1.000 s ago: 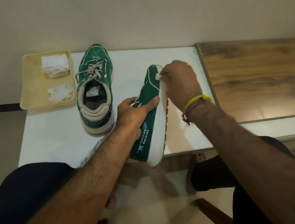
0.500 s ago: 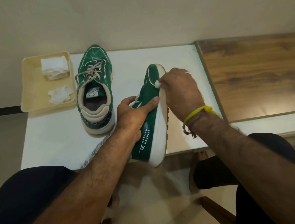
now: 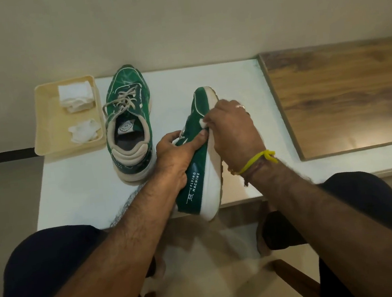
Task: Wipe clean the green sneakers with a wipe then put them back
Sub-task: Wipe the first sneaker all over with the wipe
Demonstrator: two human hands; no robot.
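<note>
On the white rectangular tabletop [image 3: 78, 202], a green lace-up sneaker with a white sole [image 3: 201, 172], printed "FLYING MACHINE", is tilted on its side at the near edge, clamped by the left hand [image 3: 176, 159]. A small white wipe [image 3: 203, 123] is pinched against its upper by the right hand [image 3: 233, 131]. The second green sneaker [image 3: 129, 124] stands upright left of it, beside a cream plastic tray [image 3: 47, 132].

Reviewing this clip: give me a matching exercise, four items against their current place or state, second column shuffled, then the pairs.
Items
1. held sneaker
2. second sneaker
3. folded wipes
4. wipe in use

States
A. in the far end of the beige tray
B. pinched in the right hand, against the shoe's side
C. standing upright on the white table
D. tipped on its side, gripped by the left hand

Pairs: 1-D, 2-C, 3-A, 4-B
</note>
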